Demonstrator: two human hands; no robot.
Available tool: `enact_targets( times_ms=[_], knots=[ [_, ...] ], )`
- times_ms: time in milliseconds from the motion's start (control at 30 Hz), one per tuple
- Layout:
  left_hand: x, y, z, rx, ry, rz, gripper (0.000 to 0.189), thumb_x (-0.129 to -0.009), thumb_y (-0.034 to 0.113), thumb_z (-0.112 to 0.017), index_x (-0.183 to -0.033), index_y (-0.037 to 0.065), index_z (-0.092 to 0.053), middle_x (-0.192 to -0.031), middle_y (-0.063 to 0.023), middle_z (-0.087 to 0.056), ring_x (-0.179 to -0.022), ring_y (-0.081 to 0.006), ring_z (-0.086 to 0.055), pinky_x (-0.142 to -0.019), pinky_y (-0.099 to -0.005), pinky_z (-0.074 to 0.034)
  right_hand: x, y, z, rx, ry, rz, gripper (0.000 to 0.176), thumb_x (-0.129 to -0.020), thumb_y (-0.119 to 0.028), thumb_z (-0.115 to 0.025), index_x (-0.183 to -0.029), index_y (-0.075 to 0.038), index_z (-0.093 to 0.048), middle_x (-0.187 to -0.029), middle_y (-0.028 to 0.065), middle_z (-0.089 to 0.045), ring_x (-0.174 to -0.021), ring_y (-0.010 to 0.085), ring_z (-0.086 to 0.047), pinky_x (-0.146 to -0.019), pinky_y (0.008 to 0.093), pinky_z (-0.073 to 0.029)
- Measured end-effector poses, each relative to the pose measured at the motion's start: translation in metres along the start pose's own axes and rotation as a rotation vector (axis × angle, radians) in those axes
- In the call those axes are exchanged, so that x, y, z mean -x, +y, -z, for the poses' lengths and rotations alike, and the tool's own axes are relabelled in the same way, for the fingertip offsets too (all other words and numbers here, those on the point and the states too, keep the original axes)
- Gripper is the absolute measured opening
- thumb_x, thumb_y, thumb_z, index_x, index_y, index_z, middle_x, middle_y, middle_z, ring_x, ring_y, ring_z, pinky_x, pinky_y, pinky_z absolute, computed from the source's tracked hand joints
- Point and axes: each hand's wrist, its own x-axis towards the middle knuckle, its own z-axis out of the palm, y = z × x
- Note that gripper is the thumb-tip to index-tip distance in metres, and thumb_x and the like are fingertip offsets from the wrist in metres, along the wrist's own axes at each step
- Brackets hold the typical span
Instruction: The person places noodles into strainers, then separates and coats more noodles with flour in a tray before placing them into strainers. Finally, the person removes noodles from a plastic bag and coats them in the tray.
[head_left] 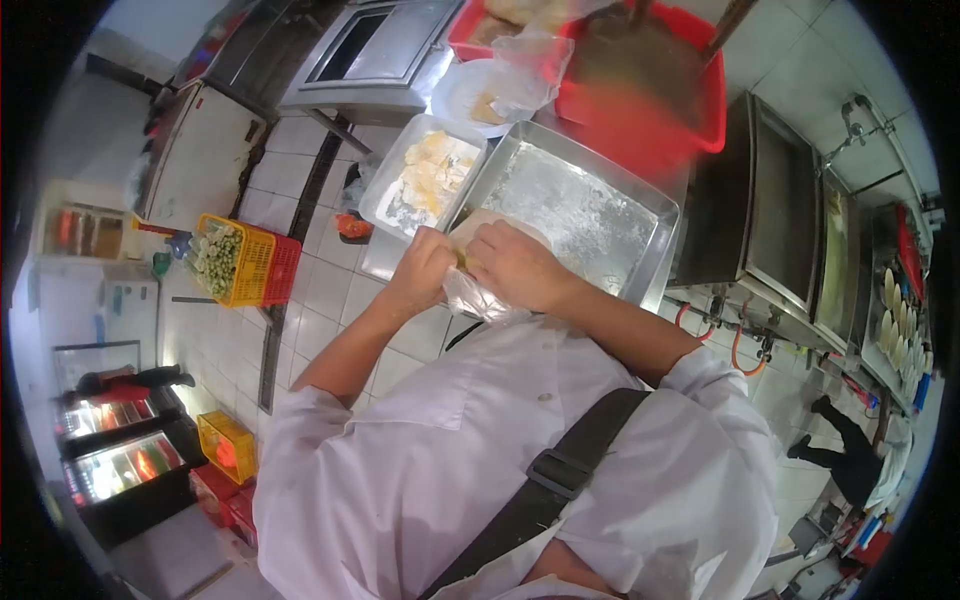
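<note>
My left hand (424,268) is closed, its fingers pinched at the edge of a clear plastic bag (478,298) close to my chest. My right hand (518,268) is curled over the same bag, its fingers pressed in beside my left. Something pale and flat (490,218) shows behind my fingers, but my hands hide most of it. Just beyond them lies a large metal tray (585,215) with white powder on its bottom. To its left a smaller white tray (378,192) holds yellowish pieces and white powder.
Behind the trays stand a white bowl (455,90) with plastic film and a red tub (712,100) of brownish contents. Steel kitchen equipment (750,200) is at right. Yellow crates (250,265) stand on the left floor. Another person (860,465) is at far right.
</note>
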Motion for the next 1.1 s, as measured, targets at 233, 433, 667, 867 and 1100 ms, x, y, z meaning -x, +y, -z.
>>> enact_targets(
  times_ms=[233,433,667,867,1100],
  knots=[
    [0.008,-0.025,-0.048,0.420,0.166,0.263,0.046,-0.076,0.021,-0.076,-0.116,0.003,-0.063,-0.116,-0.0185,-0.057,-0.116,-0.0377,-0.051,-0.098,-0.0411,-0.041,0.004,-0.018,-0.008,0.296,-0.266,-0.399,0.055,-0.075,-0.020,-0.075,-0.125,-0.007,-0.054,-0.114,0.0121,-0.053,-0.104,0.0330,-0.055,-0.085,0.0443,-0.048],
    [-0.049,-0.004,-0.027,0.473,0.079,0.396,0.041,-0.083,0.013,-0.067,-0.120,0.000,-0.058,-0.107,-0.0198,-0.064,-0.108,-0.0353,-0.059,-0.096,-0.0421,-0.043,0.000,0.014,0.045,0.196,-0.119,-0.329,0.045,-0.072,-0.018,-0.074,-0.113,-0.009,-0.059,-0.113,0.0145,-0.056,-0.102,0.0334,-0.058,-0.084,0.0464,-0.047],
    [-0.074,-0.061,-0.074,0.486,-0.026,0.697,0.036,-0.088,0.005,-0.062,-0.121,0.007,-0.047,-0.122,-0.0140,-0.058,-0.109,-0.0208,-0.054,-0.096,-0.0323,-0.043,-0.038,0.069,0.054,0.383,-0.209,-0.372,0.035,-0.067,-0.020,-0.074,-0.097,-0.004,-0.067,-0.109,0.0165,-0.062,-0.103,0.0355,-0.060,-0.085,0.0470,-0.050],
    [-0.107,-0.035,-0.062,1.106,0.128,0.598,0.035,-0.097,0.028,-0.045,-0.119,0.002,-0.057,-0.119,-0.0104,-0.059,-0.117,-0.0177,-0.052,-0.104,-0.0309,-0.038,-0.029,0.078,0.070,0.126,-0.158,-0.402,0.032,-0.070,-0.022,-0.075,-0.094,-0.003,-0.067,-0.099,0.0197,-0.068,-0.099,0.0377,-0.063,-0.084,0.0474,-0.051],
    [-0.084,-0.057,-0.089,0.840,0.217,0.437,0.032,-0.085,0.008,-0.065,-0.117,0.007,-0.060,-0.118,-0.0127,-0.060,-0.115,-0.0213,-0.054,-0.102,-0.0321,-0.040,0.003,0.091,0.067,-0.074,0.135,-0.295,0.042,-0.067,-0.015,-0.081,-0.103,-0.003,-0.065,-0.098,0.0168,-0.064,-0.093,0.0362,-0.061,-0.085,0.0427,-0.049]
  ],
)
